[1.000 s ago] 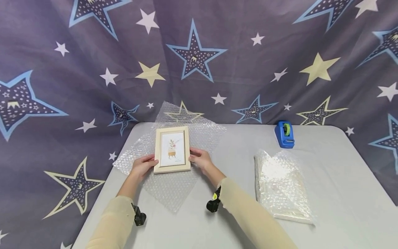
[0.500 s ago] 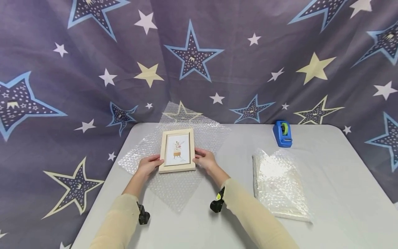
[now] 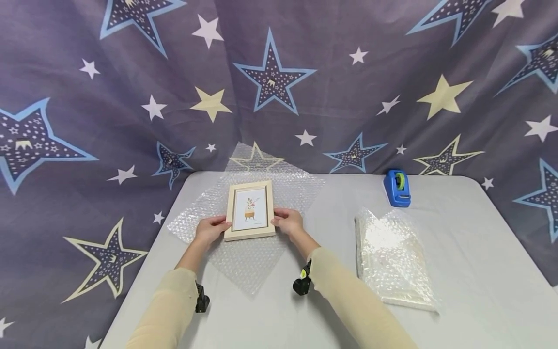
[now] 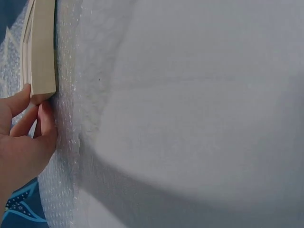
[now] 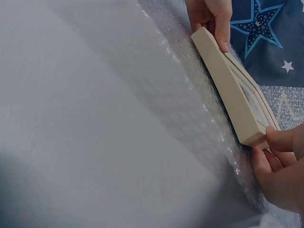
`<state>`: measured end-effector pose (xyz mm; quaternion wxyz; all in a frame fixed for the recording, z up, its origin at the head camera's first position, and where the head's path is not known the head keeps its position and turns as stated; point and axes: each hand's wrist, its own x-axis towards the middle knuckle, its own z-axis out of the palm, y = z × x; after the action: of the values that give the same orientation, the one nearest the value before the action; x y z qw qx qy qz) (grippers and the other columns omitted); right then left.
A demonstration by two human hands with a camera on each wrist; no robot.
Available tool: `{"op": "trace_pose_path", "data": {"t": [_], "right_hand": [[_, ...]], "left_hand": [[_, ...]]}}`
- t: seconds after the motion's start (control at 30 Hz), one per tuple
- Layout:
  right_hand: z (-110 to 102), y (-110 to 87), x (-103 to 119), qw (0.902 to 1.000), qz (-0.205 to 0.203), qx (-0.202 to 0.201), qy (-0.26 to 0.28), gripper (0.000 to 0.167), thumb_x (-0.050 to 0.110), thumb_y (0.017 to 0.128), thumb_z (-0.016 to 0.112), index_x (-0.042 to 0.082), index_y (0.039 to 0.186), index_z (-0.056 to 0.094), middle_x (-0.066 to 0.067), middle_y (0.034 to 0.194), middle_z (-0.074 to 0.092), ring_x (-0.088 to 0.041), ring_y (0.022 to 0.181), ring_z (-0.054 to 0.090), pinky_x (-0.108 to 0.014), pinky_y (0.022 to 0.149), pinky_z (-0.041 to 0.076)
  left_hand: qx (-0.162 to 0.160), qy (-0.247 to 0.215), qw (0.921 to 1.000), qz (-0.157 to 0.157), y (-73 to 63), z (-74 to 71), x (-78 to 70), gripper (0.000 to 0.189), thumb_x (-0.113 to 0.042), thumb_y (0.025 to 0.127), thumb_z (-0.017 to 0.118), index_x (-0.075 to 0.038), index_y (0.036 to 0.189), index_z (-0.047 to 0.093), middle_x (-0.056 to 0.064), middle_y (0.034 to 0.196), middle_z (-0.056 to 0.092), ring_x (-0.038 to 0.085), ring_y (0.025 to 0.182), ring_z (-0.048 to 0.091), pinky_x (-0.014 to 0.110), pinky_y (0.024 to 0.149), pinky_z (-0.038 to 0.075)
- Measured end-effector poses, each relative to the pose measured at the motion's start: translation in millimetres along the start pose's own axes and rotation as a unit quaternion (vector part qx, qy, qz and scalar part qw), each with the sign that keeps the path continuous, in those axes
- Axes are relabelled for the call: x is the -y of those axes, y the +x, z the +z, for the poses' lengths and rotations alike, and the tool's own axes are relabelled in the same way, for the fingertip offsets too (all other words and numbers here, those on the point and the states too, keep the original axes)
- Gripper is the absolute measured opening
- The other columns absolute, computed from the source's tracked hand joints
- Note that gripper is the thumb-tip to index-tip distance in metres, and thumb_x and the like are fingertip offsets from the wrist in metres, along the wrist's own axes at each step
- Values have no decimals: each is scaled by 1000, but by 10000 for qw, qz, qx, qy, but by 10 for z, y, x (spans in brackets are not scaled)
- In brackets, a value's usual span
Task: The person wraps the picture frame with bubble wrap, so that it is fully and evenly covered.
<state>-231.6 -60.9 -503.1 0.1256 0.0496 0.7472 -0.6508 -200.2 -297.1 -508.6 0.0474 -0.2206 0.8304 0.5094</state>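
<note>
A light wooden picture frame [image 3: 250, 234] with a potted-plant print lies face up over a sheet of bubble wrap [image 3: 244, 264]. My left hand [image 3: 211, 230] pinches its left side, thumb on the front edge and fingers beneath. On the opposite side my right hand [image 3: 288, 223] grips the frame the same way. In the left wrist view the left hand [image 4: 28, 126] holds a lower corner of the frame [image 4: 43, 47]. The right wrist view has the right hand [image 5: 285, 166] at the near corner of the frame [image 5: 228, 90], with the bubble wrap close under it.
A bubble-wrapped flat package [image 3: 394, 261] lies on the white table [image 3: 471, 232] to the right. Behind it stands a blue tape dispenser [image 3: 397, 189] with green tape. A star-patterned curtain [image 3: 331, 111] hangs along the back, and the wrap's far corner overlaps it.
Both hands shifted the picture frame slightly to the right over the bubble wrap during the first half second. Since then it has hardly moved, and both hands keep their hold.
</note>
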Motion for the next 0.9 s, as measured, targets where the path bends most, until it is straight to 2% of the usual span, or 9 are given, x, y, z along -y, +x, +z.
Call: {"op": "trace_pose_path", "data": {"t": [0.17,0.3,0.5,0.7,0.83,0.9], "right_hand": [[1,5,7,9994,-16,-73,-342,35,-3,81,70,-2,116,67,-18,114,70,-24,104,70,-24,85,58],[-1,20,29,9983,3,-77,-575,34,1,83,70,1,117,68,-15,114,71,-21,104,69,-24,85,58],[-8,29,26,9995,72,-109,-304,34,0,83,70,1,117,68,-17,115,70,-25,107,68,-26,88,58],[-9,18,29,9991,260,-311,138,33,-5,78,72,-2,111,70,-20,111,71,-25,101,71,-28,86,59],[13,-15,54,9980,346,-538,1,30,-5,77,74,1,107,72,-16,106,73,-19,92,71,-26,81,60],[37,-37,65,9973,249,-654,-229,29,-5,77,73,2,105,73,-15,104,74,-19,90,71,-25,78,60]], "left_hand": [[122,-142,9997,-138,0,-27,-2,48,-15,89,67,2,132,55,22,133,59,27,121,59,36,103,52],[203,-79,9996,-167,3,-56,-11,49,-19,89,67,2,132,55,21,136,56,30,126,56,39,105,50],[321,-187,9993,-90,7,-63,-16,51,-18,90,67,3,134,52,20,139,53,31,131,52,39,109,46],[425,-374,9984,-7,-5,-48,3,51,-15,91,65,5,135,50,22,140,50,31,133,48,40,111,43],[354,-391,9986,-101,-8,-54,-4,50,-16,89,66,4,133,52,21,139,52,31,132,51,39,111,44],[315,-288,9990,-148,-11,-59,-10,49,-16,89,67,4,132,54,20,137,54,31,130,53,39,109,46]]}}
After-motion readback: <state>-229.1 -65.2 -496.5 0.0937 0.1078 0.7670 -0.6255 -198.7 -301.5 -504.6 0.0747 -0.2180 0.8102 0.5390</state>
